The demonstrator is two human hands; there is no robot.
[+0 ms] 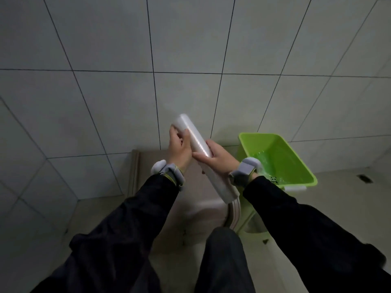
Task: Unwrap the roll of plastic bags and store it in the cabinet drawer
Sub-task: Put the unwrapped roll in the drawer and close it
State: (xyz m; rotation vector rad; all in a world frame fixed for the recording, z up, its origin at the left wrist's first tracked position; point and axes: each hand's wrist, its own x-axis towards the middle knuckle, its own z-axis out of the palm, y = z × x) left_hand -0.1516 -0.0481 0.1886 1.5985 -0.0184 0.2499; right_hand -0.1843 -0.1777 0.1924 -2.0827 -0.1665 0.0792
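both hands grip the roll of plastic bags [198, 144] in mid-air — left hand [179, 144] picking near its top, right hand [213, 155] clamping the middle. unwrapping seems underway; the wrap must come off next — no drawer visible.

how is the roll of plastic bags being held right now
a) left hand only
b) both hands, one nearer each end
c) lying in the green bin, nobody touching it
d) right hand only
b: the left hand grips the roll of plastic bags near its far end while the right hand clasps it nearer the middle, beside the green bin.
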